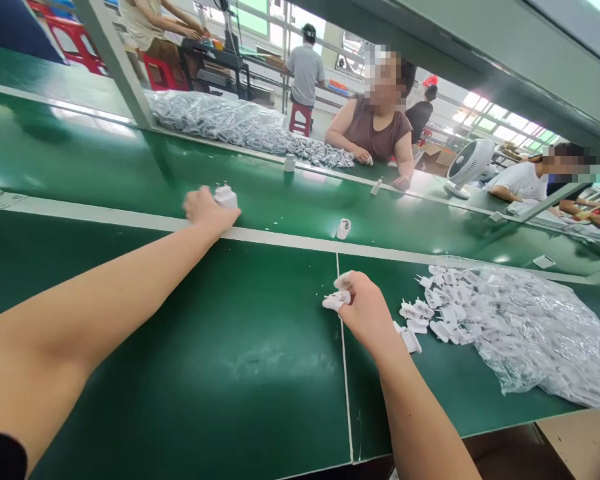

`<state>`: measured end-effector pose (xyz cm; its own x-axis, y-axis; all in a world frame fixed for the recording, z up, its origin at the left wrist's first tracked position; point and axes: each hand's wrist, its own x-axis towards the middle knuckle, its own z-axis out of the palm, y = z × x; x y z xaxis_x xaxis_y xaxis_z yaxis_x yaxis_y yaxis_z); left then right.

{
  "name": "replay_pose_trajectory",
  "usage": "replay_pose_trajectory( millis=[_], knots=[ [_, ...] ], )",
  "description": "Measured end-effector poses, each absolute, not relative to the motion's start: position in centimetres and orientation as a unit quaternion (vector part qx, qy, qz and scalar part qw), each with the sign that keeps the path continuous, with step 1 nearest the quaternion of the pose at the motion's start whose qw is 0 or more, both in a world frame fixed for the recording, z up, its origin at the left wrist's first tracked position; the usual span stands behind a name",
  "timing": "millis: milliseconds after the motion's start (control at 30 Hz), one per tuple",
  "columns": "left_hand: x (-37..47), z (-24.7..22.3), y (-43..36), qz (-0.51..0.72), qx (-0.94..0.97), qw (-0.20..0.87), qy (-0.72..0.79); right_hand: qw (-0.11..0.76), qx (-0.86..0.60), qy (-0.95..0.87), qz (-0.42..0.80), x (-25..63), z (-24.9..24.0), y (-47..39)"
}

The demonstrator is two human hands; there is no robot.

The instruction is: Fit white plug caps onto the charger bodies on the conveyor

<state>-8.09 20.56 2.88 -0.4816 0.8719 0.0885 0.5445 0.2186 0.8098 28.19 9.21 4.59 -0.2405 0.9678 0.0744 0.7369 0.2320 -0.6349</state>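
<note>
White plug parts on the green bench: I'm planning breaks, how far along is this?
Seemingly done: the white plastic block with pins at the left hand. In the right hand: a small white piece. Apparently left: the open white housing and many loose white pronged pieces.

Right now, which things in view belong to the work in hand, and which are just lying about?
Seemingly in use:
left hand, at a white pronged adapter
right hand, pinching a white plug piece
loose white plug pieces
clear plastic bag

Seemingly incidental:
white fan
red stool

Factory floor with long green workbenches (260, 360)
</note>
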Motion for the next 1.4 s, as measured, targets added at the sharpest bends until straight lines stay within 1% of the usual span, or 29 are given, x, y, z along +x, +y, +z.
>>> replay_pose_trajectory(
  millis=[100,167,267,400,467,533,633,700,867,967,1067,1133,1400],
  knots=[
    [-5.4,3.4,19.9,0.442,0.465,0.091,0.762,0.316,-0.545,-0.73,0.265,27.9,4.0,9.3],
    [-2.2,3.5,20.6,0.439,0.529,0.075,0.723,0.365,-0.532,-0.716,0.268,27.7,3.7,9.4],
    [4.0,3.1,23.1,0.391,0.61,0.147,0.673,0.42,-0.547,-0.656,0.308,27.4,3.9,9.7],
    [10.4,2.1,26.2,0.351,0.617,0.241,0.662,0.461,-0.544,-0.51,0.481,27.1,4.9,10.1],
    [11.6,1.8,26.6,0.361,0.615,0.266,0.649,0.469,-0.517,-0.463,0.547,27.1,5.3,10.4],
    [11.4,2.0,25.8,0.385,0.611,0.284,0.631,0.473,-0.495,-0.434,0.587,27.1,5.6,10.5],
    [9.4,2.7,21.9,0.423,0.589,0.309,0.616,0.472,-0.475,-0.405,0.622,27.0,5.9,10.4],
    [7.3,3.3,17.6,0.429,0.572,0.343,0.609,0.471,-0.467,-0.404,0.629,26.7,6.0,10.1],
    [2.7,3.2,5.2,0.384,0.553,0.474,0.568,0.476,-0.452,-0.428,0.621,25.5,6.0,8.3],
    [1.5,2.3,0.4,0.386,0.521,0.522,0.554,0.448,-0.44,-0.459,0.629,24.9,5.8,7.1],
    [1.1,1.3,-1.2,0.391,0.534,0.492,0.565,0.405,-0.436,-0.505,0.624,24.5,5.2,6.2],
    [1.0,0.8,-1.3,0.389,0.564,0.466,0.56,0.397,-0.427,-0.544,0.603,24.2,4.7,5.7],
    [0.4,0.3,-1.0,0.373,0.613,0.441,0.539,0.437,-0.327,-0.682,0.487,23.7,3.5,4.7]
  ],
)
